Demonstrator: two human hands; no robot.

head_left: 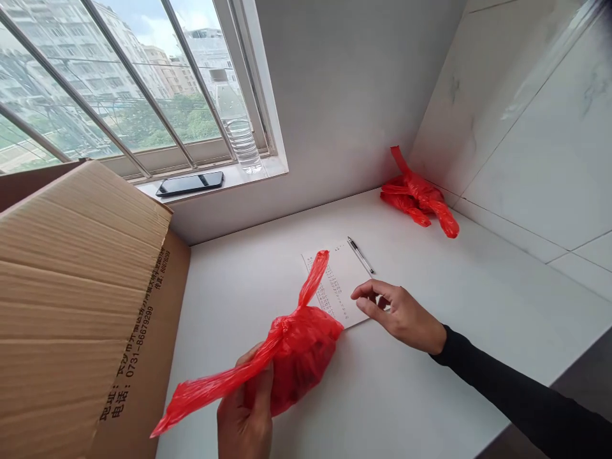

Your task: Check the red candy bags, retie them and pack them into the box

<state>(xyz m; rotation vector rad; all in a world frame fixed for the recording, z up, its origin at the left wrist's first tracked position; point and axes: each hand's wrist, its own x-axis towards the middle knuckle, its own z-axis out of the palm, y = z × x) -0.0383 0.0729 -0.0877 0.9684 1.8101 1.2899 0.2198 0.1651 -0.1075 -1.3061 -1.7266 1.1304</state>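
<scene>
**A:** Item one, the grips?

**B:** Left hand (245, 414), low centre, cut off at the wrist by the frame edge. Grip closed round a knotted, filled bag of thin red plastic (299, 357), thumb and fingers pinched just below the knot. Right hand (399, 312), black sleeve, lies loosely curled and holds nothing; its fingertips (363, 294) press the near right corner of a printed white paper sheet (337, 284).

**A:** Location and lie of the bag?

**B:** Over the white bench (430, 382), near its front, just left of the sheet; its bulging body overlaps the sheet's near left corner. Whether its underside rests on the bench, cannot tell. Two twisted handle tails leave the knot: one points up and away over the sheet, the other runs down and left past the hand. Long axis therefore lower left to upper right.

**A:** Contents?

**B:** Hidden; the plastic is too opaque. Print on the sheet is too small to read.

**A:** Outward from there?

**B:** Slim silver pen (360, 255), just beyond the sheet's far right corner, lying diagonally. Second crumpled red plastic bag (418, 199), well apart, in the far corner against the marble-tiled wall (526, 127). Large brown corrugated cardboard box (81, 299) at left, cropped by the frame, black print down its side. On the window sill (268, 169): flat black phone (190, 183) and clear ribbed plastic bottle (239, 124).
</scene>
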